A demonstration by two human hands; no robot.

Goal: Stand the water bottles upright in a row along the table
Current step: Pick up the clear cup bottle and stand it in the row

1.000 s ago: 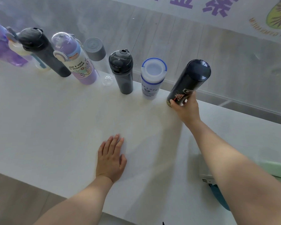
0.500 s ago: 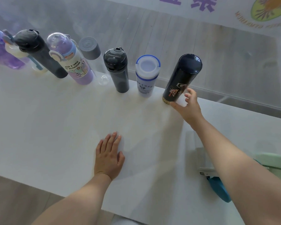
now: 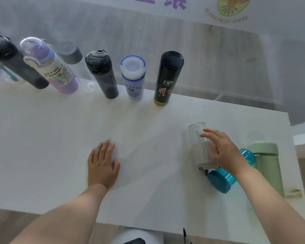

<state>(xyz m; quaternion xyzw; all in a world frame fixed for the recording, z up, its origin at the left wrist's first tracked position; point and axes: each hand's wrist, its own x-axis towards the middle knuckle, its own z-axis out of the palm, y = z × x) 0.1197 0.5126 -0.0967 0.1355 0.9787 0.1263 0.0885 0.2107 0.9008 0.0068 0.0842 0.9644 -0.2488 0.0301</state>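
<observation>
Having left the black flask [image 3: 168,80], the right hand [image 3: 224,152] reaches the clear bottle [image 3: 200,145].

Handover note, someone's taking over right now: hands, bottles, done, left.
Left hand: open, flat on the table.
Right hand: fingers spread over the clear bottle; no grip visible.
Done: row upright along the far edge, ending with the dark grey bottle, white bottle and black bottle.
Left: clear bottle, blue bottle and green bottle, all lying down at the right.
</observation>
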